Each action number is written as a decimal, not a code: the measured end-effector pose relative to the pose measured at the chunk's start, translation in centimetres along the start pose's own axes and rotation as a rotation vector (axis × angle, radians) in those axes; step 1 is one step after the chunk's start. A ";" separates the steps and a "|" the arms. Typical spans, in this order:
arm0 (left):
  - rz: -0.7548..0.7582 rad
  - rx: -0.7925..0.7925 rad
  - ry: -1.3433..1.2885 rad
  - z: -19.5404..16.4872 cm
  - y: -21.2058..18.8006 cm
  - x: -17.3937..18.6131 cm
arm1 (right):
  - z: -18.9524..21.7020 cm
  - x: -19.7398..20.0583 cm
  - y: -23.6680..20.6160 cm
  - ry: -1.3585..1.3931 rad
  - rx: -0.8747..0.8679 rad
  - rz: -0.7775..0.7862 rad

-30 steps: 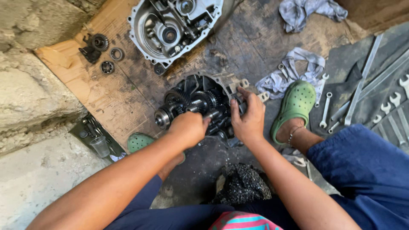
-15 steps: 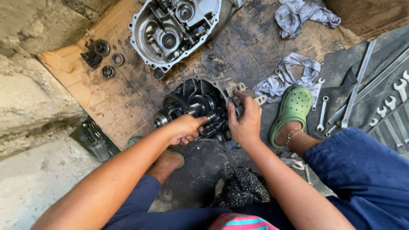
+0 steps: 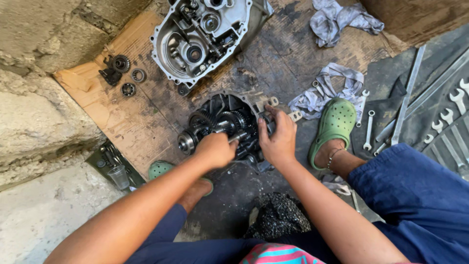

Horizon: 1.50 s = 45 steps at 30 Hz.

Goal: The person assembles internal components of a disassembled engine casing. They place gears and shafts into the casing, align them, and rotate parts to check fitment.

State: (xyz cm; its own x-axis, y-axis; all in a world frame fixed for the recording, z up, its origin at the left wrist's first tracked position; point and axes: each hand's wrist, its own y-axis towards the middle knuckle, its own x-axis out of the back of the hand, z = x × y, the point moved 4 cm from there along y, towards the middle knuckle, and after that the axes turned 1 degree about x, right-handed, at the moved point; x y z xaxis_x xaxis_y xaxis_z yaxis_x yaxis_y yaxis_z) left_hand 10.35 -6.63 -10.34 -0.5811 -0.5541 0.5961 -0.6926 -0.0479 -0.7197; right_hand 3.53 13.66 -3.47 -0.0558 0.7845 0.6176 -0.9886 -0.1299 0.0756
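- Head view: the gear assembly (image 3: 222, 128) is sat on oily cardboard (image 3: 122, 117) on the floor, probably so grime is kept off the ground.
- The left hand (image 3: 215, 149) is closed around a metal shaft (image 3: 235, 138); the right hand (image 3: 279, 139) is clamped on the assembly's edge, seemingly to steady it.
- The empty housing (image 3: 205, 34) is parked beyond, wrenches (image 3: 452, 117) laid out within reach on the right.

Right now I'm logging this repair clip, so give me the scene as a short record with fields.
Setting: oily cardboard sheet on the ground
Left hand: grips a metal tool at the gear assembly
Right hand: rests on the same assembly's right side
Behind: open silver housing
Left of housing: loose bearings
Right: green clog, rags, spanners
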 end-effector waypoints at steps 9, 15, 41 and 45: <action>0.296 0.183 -0.042 1.6 2.8 -1.3 | 0.0 0.2 -0.1 0.001 -0.007 0.000; -0.237 -0.259 0.437 -3.7 -2.2 1.0 | -0.1 0.1 -0.1 -0.006 0.020 -0.007; -0.310 -0.346 0.634 -5.2 -4.2 1.8 | 0.2 -0.2 -0.4 0.015 0.021 0.010; -0.289 -0.186 0.426 -4.0 -3.5 1.5 | 0.0 -0.5 -0.4 0.009 0.018 0.026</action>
State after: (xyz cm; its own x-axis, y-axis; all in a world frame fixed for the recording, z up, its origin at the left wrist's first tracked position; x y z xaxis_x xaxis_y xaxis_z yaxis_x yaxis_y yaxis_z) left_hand 10.21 -3.99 -5.51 -0.4509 -0.1531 0.8793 -0.8911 0.0211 -0.4533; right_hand 3.93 13.31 -3.79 -0.0828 0.7864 0.6121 -0.9842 -0.1610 0.0736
